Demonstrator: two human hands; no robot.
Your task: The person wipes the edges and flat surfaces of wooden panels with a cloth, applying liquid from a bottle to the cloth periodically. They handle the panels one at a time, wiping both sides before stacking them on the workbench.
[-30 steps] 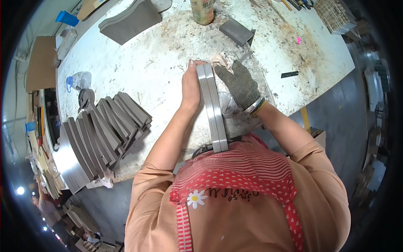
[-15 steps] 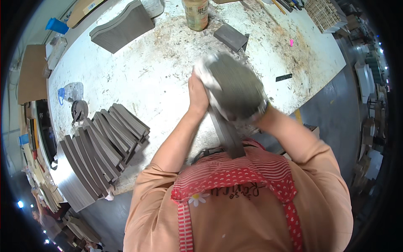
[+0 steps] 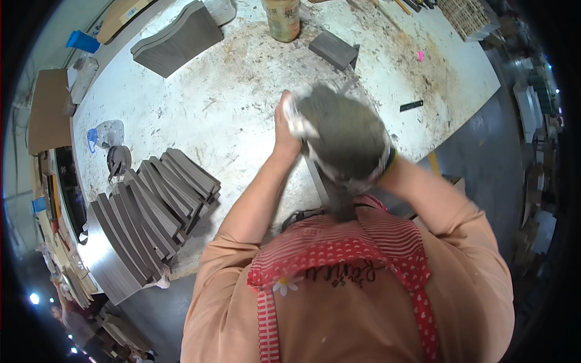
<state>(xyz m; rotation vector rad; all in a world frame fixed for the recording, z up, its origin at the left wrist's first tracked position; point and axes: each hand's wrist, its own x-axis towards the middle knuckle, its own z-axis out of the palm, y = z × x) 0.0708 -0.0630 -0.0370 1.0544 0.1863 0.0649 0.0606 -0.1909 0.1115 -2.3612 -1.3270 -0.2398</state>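
My bare left hand (image 3: 285, 130) is closed around the upper part of a long, narrow dark-grey board (image 3: 324, 187). The board's lower end rests against my red patterned apron. Over the board's upper part lies my right hand (image 3: 344, 136), in a dark-grey glove with whitish edges. It is smeared by motion and its fingers are hidden, so whether it grips anything does not show. Just beyond it sits a small dark-grey block (image 3: 333, 50) on the white worktable (image 3: 200, 115).
Several curved grey boards (image 3: 154, 209) lean in a row at the left. Behind them are a roll of dark tape (image 3: 118, 161) and a clear bottle (image 3: 109, 134). A wavy-edged stack (image 3: 178, 42), a jar (image 3: 282, 21) and a short black strip (image 3: 411, 106) lie farther off.
My gloved right hand has shifted slightly to the right and nearer to me, blurred in both frames. My left hand keeps its hold on the board. The whole view has shifted a little.
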